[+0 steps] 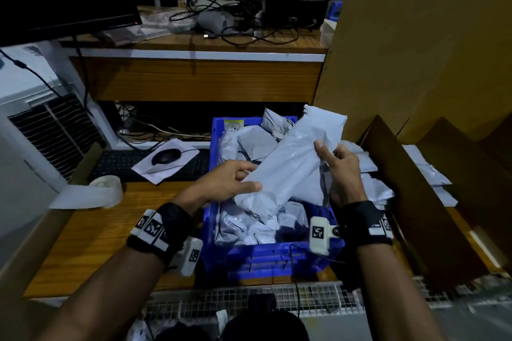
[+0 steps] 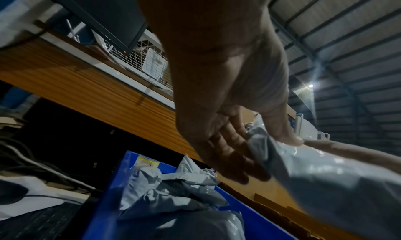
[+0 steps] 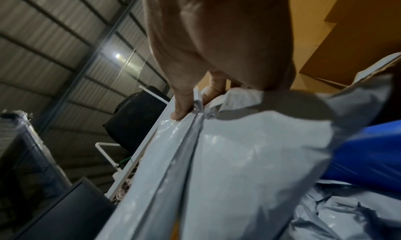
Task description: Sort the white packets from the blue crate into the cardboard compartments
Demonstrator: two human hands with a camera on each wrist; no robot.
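A long white packet [image 1: 296, 163] is held slantwise above the blue crate [image 1: 266, 260], which holds several more white packets [image 1: 257, 144]. My left hand [image 1: 235, 178] pinches the packet's near lower end, thumb on top. My right hand [image 1: 342, 166] grips its right edge, thumb on the face. In the left wrist view the left hand [image 2: 249, 141] has its thumb on the packet [image 2: 325, 183] and its fingers beneath. In the right wrist view the right hand [image 3: 208, 82] pinches the packet [image 3: 238, 158] along its seam. Cardboard compartments [image 1: 421, 196] stand to the right, with packets [image 1: 428, 171] inside.
A keyboard [image 1: 124, 165] and a mouse [image 1: 166, 156] on paper lie left of the crate. A tape roll [image 1: 106, 187] sits on the wooden desk [image 1: 91, 238]. A tall cardboard sheet [image 1: 415, 50] rises at the right. A wire mesh edge [image 1: 249, 302] runs along the front.
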